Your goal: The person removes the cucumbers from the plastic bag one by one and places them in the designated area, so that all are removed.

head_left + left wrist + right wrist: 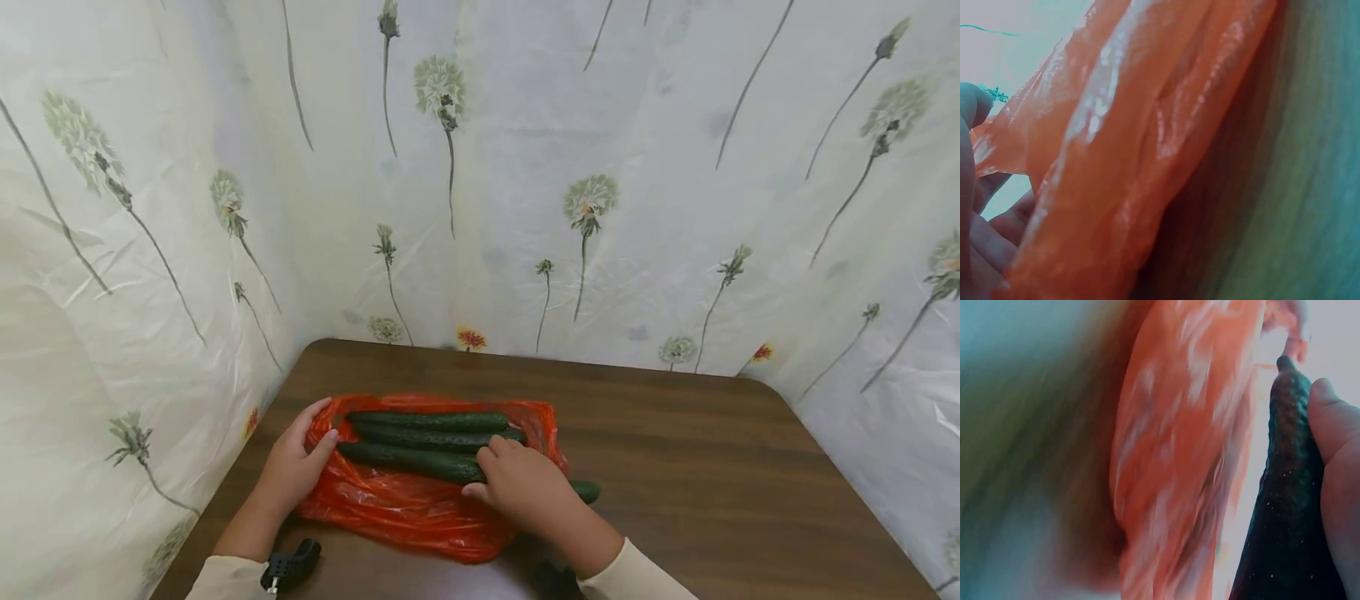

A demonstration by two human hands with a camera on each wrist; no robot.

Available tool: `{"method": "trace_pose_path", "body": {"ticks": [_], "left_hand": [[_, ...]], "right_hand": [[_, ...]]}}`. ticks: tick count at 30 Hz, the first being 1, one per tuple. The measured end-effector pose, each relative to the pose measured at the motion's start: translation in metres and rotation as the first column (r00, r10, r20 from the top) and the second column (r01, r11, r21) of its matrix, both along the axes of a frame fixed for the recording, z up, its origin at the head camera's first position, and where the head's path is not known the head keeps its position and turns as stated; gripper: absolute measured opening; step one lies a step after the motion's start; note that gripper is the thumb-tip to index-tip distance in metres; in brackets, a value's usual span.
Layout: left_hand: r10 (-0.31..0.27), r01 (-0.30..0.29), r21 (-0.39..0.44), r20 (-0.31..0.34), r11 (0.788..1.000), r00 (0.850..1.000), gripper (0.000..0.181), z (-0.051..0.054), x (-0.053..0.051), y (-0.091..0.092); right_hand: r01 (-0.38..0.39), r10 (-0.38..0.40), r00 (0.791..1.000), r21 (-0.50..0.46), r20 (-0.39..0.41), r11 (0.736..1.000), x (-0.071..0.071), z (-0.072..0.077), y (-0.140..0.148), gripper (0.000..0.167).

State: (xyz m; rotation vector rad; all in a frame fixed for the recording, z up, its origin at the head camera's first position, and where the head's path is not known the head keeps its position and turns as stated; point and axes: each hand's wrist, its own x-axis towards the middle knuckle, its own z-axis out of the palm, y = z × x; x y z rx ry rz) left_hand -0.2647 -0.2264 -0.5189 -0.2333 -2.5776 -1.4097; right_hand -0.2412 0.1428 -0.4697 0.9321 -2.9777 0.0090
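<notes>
A red plastic bag point(420, 517) lies spread on the table with cucumbers on it. Two cucumbers point(427, 421) rest side by side along the bag's far part. My right hand point(525, 487) grips another cucumber point(408, 461) nearest me; its far end pokes out right of the hand, past the bag. In the right wrist view this bumpy dark green cucumber point(1288, 500) runs beside my thumb. My left hand point(296, 458) pinches the left edge of the bag, thumb on the inner side. The left wrist view shows the bag's film point(1104, 162) hanging by the fingers.
The brown wooden table point(675, 467) extends to the right of the bag. Behind it and at both sides hangs a pale sheet point(510, 167) printed with dandelions. A black strap point(292, 567) sits at the left wrist.
</notes>
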Motion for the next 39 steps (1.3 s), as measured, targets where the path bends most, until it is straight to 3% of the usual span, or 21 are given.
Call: {"method": "trace_pose_path", "body": {"ticks": [11,20,25,39], "left_hand": [[0.011,-0.011,-0.01,-0.002,1.0,1.0,0.057,0.006,0.002,-0.003],[0.014,-0.014,-0.001,0.02,1.0,1.0,0.057,0.003,0.005,-0.007],[0.013,-0.013,-0.004,0.025,1.0,1.0,0.058,0.004,0.007,-0.006],[0.006,-0.006,-0.012,0.015,1.0,1.0,0.056,0.003,0.004,-0.001]], "right_hand": [[0.019,-0.019,1.0,0.03,-0.02,0.999,-0.017,0.009,0.036,0.059],[0.107,-0.107,0.994,-0.016,-0.002,0.994,-0.02,0.011,0.065,0.054],[0.125,-0.125,0.992,-0.032,0.0,0.992,-0.021,0.016,0.081,0.043],[0.13,-0.133,0.987,-0.032,-0.096,0.991,-0.015,0.004,0.146,0.038]]}}
